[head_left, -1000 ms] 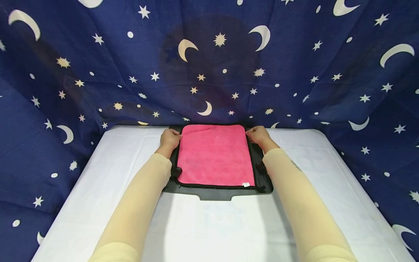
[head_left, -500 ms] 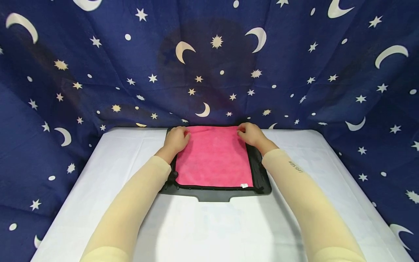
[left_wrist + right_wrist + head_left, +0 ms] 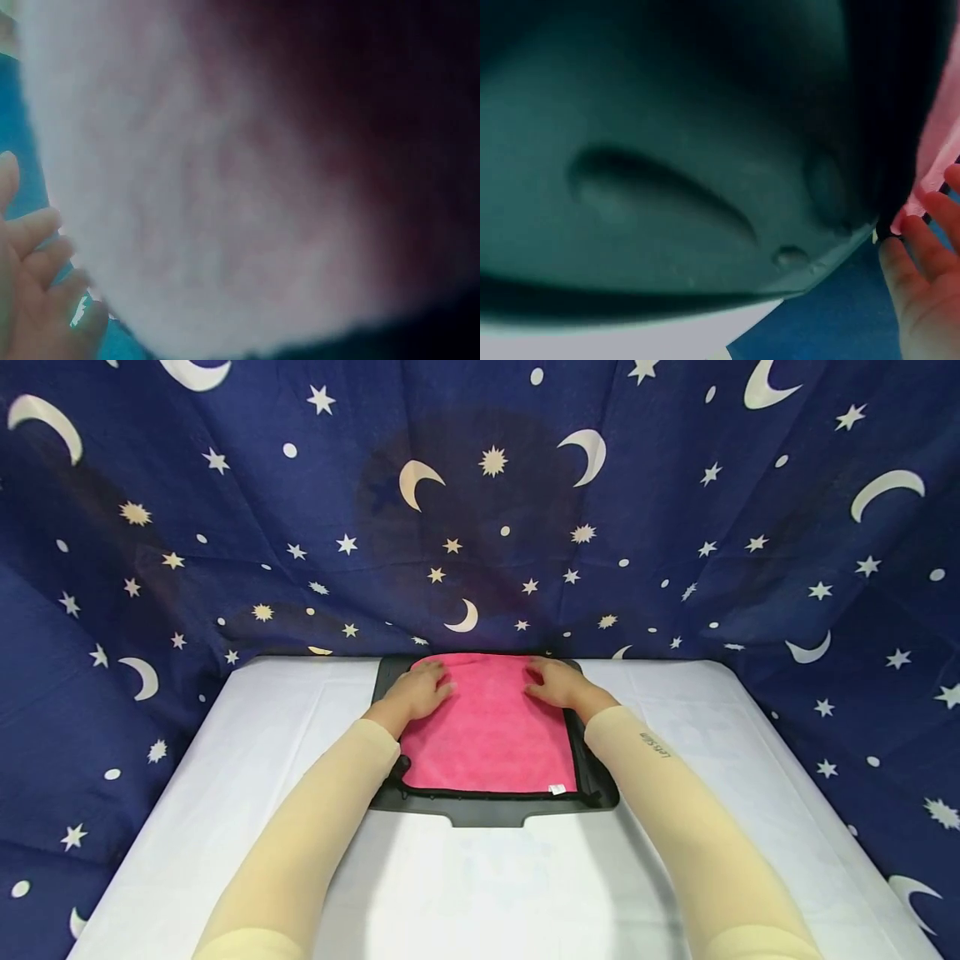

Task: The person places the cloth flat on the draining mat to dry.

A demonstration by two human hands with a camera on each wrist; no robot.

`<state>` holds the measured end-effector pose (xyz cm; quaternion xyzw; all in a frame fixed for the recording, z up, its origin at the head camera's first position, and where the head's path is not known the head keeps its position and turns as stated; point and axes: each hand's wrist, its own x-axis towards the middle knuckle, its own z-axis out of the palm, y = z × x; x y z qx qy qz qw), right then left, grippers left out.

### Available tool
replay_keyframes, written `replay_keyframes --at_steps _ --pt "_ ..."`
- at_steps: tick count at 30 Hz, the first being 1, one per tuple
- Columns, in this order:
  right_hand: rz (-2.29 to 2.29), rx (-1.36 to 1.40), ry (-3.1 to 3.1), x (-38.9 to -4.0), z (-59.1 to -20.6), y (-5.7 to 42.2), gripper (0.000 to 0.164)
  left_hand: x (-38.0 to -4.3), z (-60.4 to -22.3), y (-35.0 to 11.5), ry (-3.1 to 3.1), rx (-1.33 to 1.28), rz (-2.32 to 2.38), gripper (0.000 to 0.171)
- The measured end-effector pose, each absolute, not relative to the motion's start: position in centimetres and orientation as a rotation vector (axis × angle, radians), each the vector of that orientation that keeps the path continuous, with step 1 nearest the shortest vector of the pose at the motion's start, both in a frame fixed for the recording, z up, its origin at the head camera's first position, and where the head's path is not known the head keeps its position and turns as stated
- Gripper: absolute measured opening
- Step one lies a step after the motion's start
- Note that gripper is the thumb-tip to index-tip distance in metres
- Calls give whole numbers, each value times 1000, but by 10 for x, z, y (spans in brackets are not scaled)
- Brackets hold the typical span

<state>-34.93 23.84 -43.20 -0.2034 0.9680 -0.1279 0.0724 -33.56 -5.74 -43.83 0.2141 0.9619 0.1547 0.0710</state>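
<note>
A pink cloth with black edging and a small white tag lies spread over a dark grey plastic board at the table's far side. My left hand lies over the cloth's far left corner, fingers loosely extended. On the far right corner, my right hand rests in the same way. The left wrist view shows my left fingers beside a large blurred surface. In the right wrist view, my right fingers are spread at the cloth, next to the board's moulded surface.
A white cloth covers the table. Behind it hangs a dark blue curtain with moons and stars. A black knob-like piece sits at the pink cloth's left edge. Pale sleeves cover both forearms.
Both hands have released the side edges of the pink cloth and moved inward onto its far corners, fingers loosening. The cloth and board stay in place; the head view has shifted slightly.
</note>
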Motion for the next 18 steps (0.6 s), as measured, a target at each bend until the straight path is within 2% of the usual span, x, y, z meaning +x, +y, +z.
replay_keyframes --at_steps 10,18 --pt "-460 -500 2881 -350 -434 236 64 -333 -441 -60 2777 572 511 67" --pt "-478 -453 2862 -349 -433 240 71 -334 -441 -60 2852 554 578 65"
